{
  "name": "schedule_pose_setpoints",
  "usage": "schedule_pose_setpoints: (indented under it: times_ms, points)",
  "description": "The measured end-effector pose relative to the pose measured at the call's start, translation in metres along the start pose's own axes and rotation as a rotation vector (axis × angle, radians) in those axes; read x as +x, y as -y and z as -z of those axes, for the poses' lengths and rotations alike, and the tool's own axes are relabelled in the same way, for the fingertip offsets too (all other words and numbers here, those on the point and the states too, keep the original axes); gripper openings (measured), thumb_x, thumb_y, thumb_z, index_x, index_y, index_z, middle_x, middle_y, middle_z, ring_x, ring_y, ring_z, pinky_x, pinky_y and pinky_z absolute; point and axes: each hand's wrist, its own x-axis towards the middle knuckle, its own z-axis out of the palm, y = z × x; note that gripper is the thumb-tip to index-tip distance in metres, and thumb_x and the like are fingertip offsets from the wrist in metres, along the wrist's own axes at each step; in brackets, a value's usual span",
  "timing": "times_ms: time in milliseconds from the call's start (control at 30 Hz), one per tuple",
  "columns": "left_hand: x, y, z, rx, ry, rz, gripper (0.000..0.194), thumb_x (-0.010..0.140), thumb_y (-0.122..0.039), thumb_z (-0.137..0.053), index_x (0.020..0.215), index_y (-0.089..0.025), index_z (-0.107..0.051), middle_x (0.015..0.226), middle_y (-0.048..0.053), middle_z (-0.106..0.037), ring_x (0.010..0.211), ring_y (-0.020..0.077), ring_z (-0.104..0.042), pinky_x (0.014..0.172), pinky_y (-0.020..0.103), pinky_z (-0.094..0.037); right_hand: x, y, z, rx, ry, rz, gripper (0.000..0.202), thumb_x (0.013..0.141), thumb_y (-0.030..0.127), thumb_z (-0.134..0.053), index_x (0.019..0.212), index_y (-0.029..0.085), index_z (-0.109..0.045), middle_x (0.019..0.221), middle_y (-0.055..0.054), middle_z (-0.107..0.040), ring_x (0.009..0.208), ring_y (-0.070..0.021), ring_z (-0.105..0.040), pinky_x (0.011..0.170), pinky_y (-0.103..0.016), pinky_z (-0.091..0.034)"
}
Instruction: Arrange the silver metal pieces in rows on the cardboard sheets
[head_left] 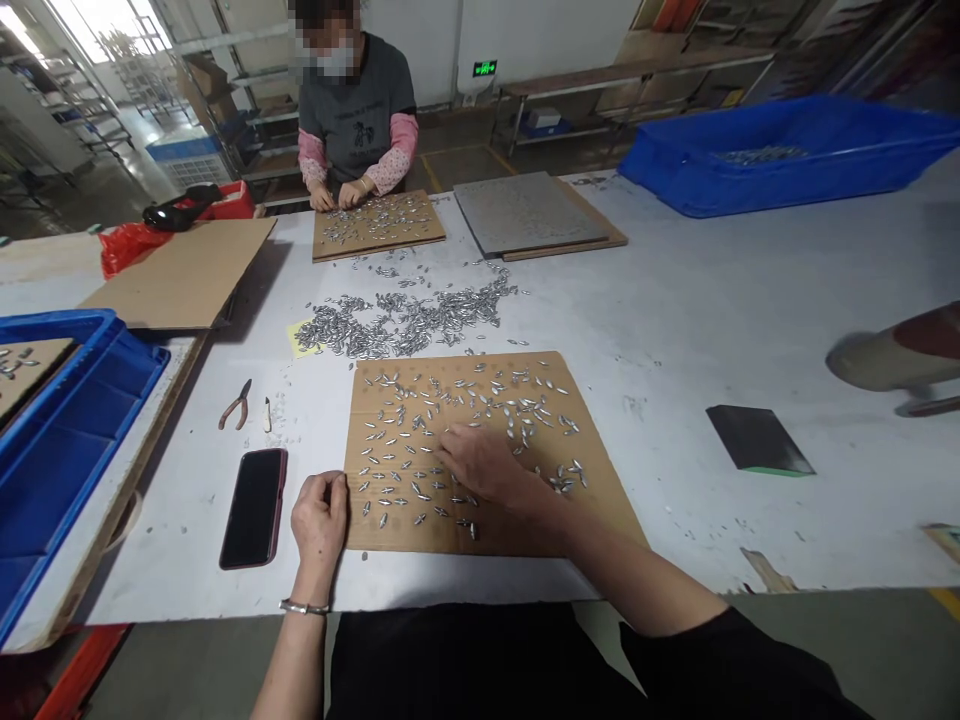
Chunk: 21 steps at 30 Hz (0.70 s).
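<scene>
A brown cardboard sheet (480, 535) lies in front of me, strewn with many small, shiny, spindle-shaped metal pieces (386, 503). My right hand (480, 460) reaches over its middle, fingers drawn together and pointing down among the pieces; whatever is between the fingertips is hidden. At the sheet's left edge, my left hand (321, 515) rests with curled fingers and the thumb against the forefinger. Any small thing inside it cannot be seen. Beyond the sheet spreads a loose heap of the same metal pieces (420, 320), partly over a yellow paper (294, 340).
Left of me lie a phone (253, 508), pliers (236, 405) and a small white-handled tool (268, 415). Blue bins (750, 190) stand at both sides. Opposite, a person (356, 110) handles pieces on another cardboard (379, 247). A dark block (757, 438) lies right.
</scene>
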Motion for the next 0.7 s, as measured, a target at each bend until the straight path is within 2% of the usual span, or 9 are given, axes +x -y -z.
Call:
schedule_pose_setpoints:
  times_ms: [200, 400, 467, 567, 700]
  points:
    - [-0.001, 0.000, -0.001, -0.002, 0.010, 0.009, 0.024, 0.095, -0.040, -0.054, 0.088, -0.023, -0.070, 0.090, 0.004, -0.073, 0.085, 0.0203, -0.068, 0.079, 0.033, -0.051, 0.001, 0.009, -0.009, -0.009, 0.036, -0.116, 0.021, 0.100, 0.025, -0.048, 0.094, 0.016, -0.067, 0.090, -0.010, -0.068, 0.078, -0.0200, -0.060, 0.063, -0.030, -0.030]
    - [-0.001, 0.001, -0.001, 0.003, 0.013, 0.017, 0.025, 0.095, -0.041, -0.053, 0.088, -0.024, -0.070, 0.092, 0.004, -0.074, 0.086, 0.0208, -0.068, 0.079, 0.033, -0.050, 0.011, 0.023, -0.002, 0.017, 0.085, 0.025, 0.026, 0.102, 0.023, -0.044, 0.092, 0.016, -0.067, 0.095, -0.010, -0.070, 0.080, -0.0200, -0.062, 0.061, -0.031, -0.028]
    - [-0.001, 0.002, -0.001, 0.001, 0.013, 0.019, 0.025, 0.095, -0.041, -0.053, 0.087, -0.024, -0.070, 0.091, 0.004, -0.074, 0.085, 0.0210, -0.068, 0.078, 0.034, -0.050, 0.015, 0.027, 0.000, 0.018, 0.111, 0.028, 0.026, 0.103, 0.022, -0.044, 0.092, 0.016, -0.068, 0.097, -0.009, -0.071, 0.082, -0.0198, -0.063, 0.062, -0.031, -0.029]
    - [-0.001, 0.002, -0.001, -0.004, 0.015, 0.019, 0.026, 0.094, -0.041, -0.053, 0.087, -0.024, -0.070, 0.091, 0.004, -0.074, 0.085, 0.0208, -0.069, 0.078, 0.033, -0.051, 0.018, 0.021, 0.003, 0.034, 0.096, -0.011, 0.025, 0.103, 0.025, -0.047, 0.091, 0.017, -0.067, 0.097, -0.009, -0.071, 0.085, -0.0194, -0.063, 0.065, -0.029, -0.031]
    - [0.000, 0.002, -0.001, -0.001, 0.013, 0.023, 0.025, 0.094, -0.041, -0.053, 0.087, -0.024, -0.071, 0.090, 0.004, -0.074, 0.083, 0.0206, -0.069, 0.076, 0.033, -0.051, 0.021, -0.003, 0.011, 0.068, -0.021, -0.080, 0.028, 0.106, 0.028, -0.044, 0.093, 0.018, -0.067, 0.099, -0.008, -0.071, 0.092, -0.0194, -0.062, 0.073, -0.028, -0.034]
